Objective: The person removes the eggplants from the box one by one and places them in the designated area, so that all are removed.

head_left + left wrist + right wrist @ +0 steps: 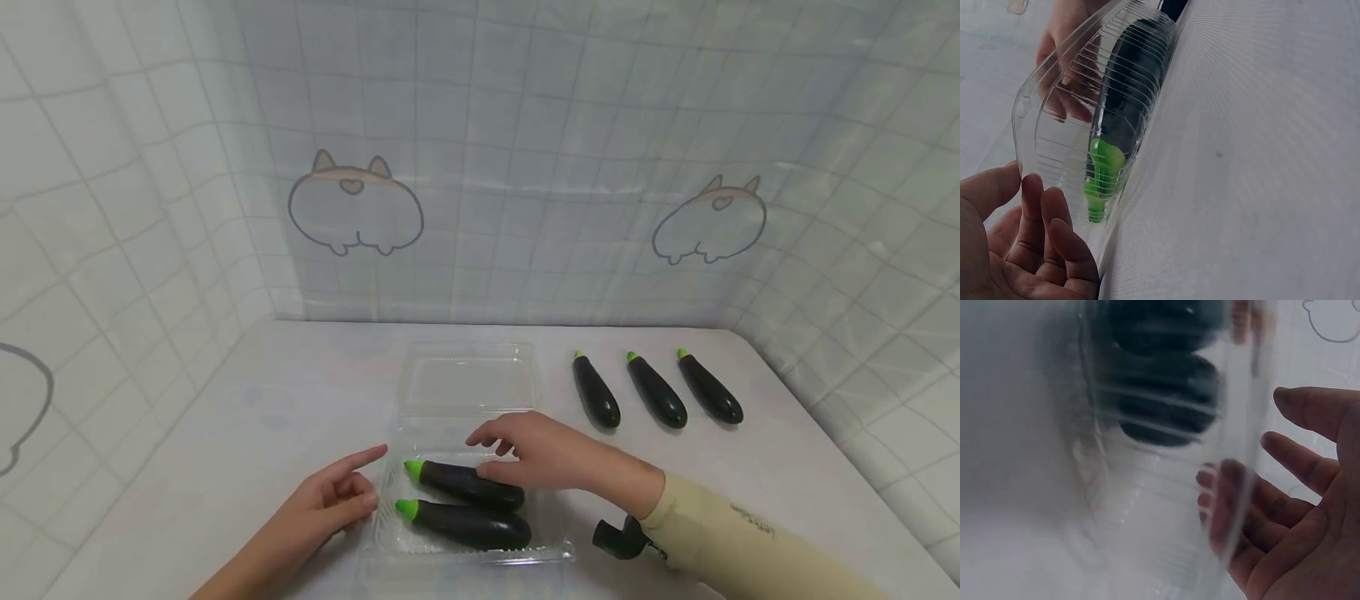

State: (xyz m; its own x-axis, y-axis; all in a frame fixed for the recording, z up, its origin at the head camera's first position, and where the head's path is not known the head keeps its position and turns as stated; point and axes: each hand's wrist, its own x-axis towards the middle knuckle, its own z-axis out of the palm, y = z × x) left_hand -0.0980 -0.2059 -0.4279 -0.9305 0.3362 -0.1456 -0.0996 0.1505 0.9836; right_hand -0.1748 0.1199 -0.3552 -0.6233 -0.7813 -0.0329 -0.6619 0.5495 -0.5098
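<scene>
A clear plastic clamshell box [551, 525] lies open, its lid [468, 379] folded back on the table. Two dark eggplants with bright green stems lie side by side in its base: a rear eggplant [442, 479] and a front eggplant [472, 527]. My left hand [330, 500] is at the box's left side, fingertips right at the rim, fingers loosely bent. Over the rear eggplant hovers my right hand [532, 450], fingers spread and relaxed, holding nothing. In the right wrist view, the fingers [1304, 456] stand apart beyond the clear wall.
Three more eggplants stand in a row at the back right: a left one [597, 392], a middle one [657, 390] and a right one [710, 387]. A black wrist device [621, 537] hangs under the right sleeve. White tiled-pattern sheeting [525, 208] encloses the table's back and sides.
</scene>
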